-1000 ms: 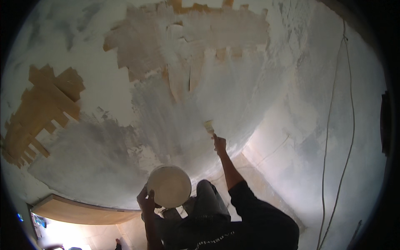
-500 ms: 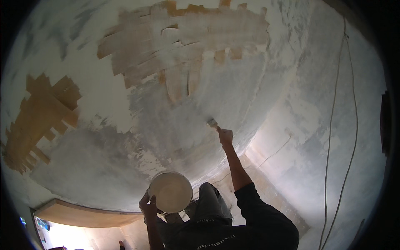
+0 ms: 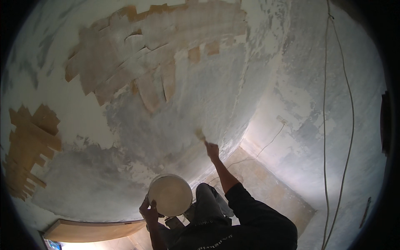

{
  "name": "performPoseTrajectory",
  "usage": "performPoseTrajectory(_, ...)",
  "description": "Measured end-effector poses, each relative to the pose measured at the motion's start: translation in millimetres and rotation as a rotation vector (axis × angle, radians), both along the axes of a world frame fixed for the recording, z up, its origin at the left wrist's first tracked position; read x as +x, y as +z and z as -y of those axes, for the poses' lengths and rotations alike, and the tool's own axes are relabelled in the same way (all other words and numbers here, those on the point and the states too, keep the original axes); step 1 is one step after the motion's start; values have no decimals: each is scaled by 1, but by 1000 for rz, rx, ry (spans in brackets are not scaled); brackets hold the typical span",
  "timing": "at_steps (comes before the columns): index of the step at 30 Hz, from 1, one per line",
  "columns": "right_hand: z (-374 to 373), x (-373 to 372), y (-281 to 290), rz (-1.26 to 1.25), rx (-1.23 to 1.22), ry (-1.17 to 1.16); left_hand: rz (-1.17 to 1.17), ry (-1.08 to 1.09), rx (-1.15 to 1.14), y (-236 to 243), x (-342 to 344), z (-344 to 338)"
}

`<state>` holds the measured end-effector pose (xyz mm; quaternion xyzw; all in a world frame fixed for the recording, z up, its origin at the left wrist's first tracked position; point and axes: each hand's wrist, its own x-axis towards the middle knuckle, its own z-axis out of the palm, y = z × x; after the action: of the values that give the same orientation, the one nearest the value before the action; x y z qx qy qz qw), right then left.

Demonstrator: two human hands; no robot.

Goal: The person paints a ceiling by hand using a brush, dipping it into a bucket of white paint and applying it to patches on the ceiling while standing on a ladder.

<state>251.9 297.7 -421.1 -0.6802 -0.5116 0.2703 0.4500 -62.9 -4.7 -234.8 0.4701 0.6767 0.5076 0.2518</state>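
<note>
My right hand (image 3: 212, 151) is closed round the handle of a paintbrush (image 3: 200, 135), its bristles smeared by motion against the grey wall (image 3: 171, 125). A round bucket (image 3: 170, 195) is in my left hand (image 3: 151, 209), which grips it at its left side, with the thumb on the rim. Inside the bucket is pale, cream-coloured stuff. Higher up, the wall has a brownish patch (image 3: 112, 62) of overlapping strips with a few lifted edges, and another tan patch (image 3: 31, 146) lies at the left.
Two long cables (image 3: 326, 104) hang down the right-hand wall. A thin wire (image 3: 271, 142) runs from that wall to the tiled floor (image 3: 266, 179). At lower left is a wooden board-like piece (image 3: 91, 230) beside a bright opening.
My right hand and the brush have moved down and left along the wall. The view has turned a little, shifting the wall patches left. My left hand still holds the bucket.
</note>
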Motion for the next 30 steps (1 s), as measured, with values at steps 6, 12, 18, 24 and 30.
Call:
performPoseTrajectory(6, 48, 1, -52, 144, -395, 7, 16, 103, -100, -15, -18, 17)
performPoseTrajectory(12, 3, -4, 44, -15, -38, -86, -15, 115, -133, 18, -5, 12)
performPoseTrajectory(18, -5, 19, 149, -123, 190, -83, 2, 48, -51, -14, -7, -6)
performPoseTrajectory(24, 10, 23, 249, -650, 255, 49, -16, 19, -95, -11, 0, -5)
performPoseTrajectory(30, -12, 18, 164, -353, 354, 135, -67, -3, 41, -30, -6, -7)
